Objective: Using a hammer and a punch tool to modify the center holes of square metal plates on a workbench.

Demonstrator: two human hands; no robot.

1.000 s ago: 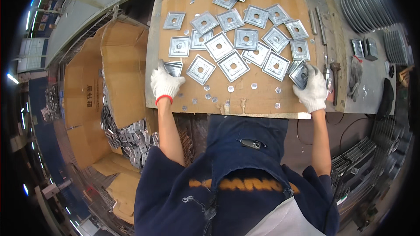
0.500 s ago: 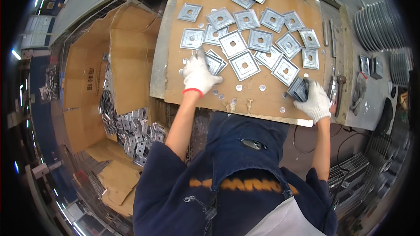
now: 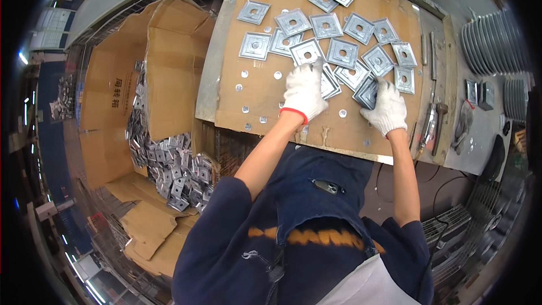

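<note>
Square silver metal plates with round centre holes lie scattered over the sheet of cardboard (image 3: 226, 107) on the bench. My left hand (image 3: 304, 89), in a white knitted glove with a red cuff, is closed on a small stack of metal plates (image 3: 329, 83), its fingers covering their left side. Another stack of plates (image 3: 366, 94) sits in my right hand (image 3: 388, 106), also gloved in white, fingers curled round its right side. Just beyond the left hand lies a loose metal plate (image 3: 307, 53); a second loose plate (image 3: 353, 74) is between the two stacks.
Left of the bench stands a large open cardboard box (image 3: 113, 96) holding a heap of metal pieces (image 3: 178, 172). Along the right edge lie a hammer (image 3: 440, 118) and metal bars (image 3: 433, 56). Farther right are stacked round discs (image 3: 491, 42) and a grey glove (image 3: 464, 127). Small round metal slugs (image 3: 342, 113) dot the cardboard.
My left hand has moved right with its stack, and the plate beside it has been gathered in. My right hand has moved left and away from me with its stack, toward the other plates.
</note>
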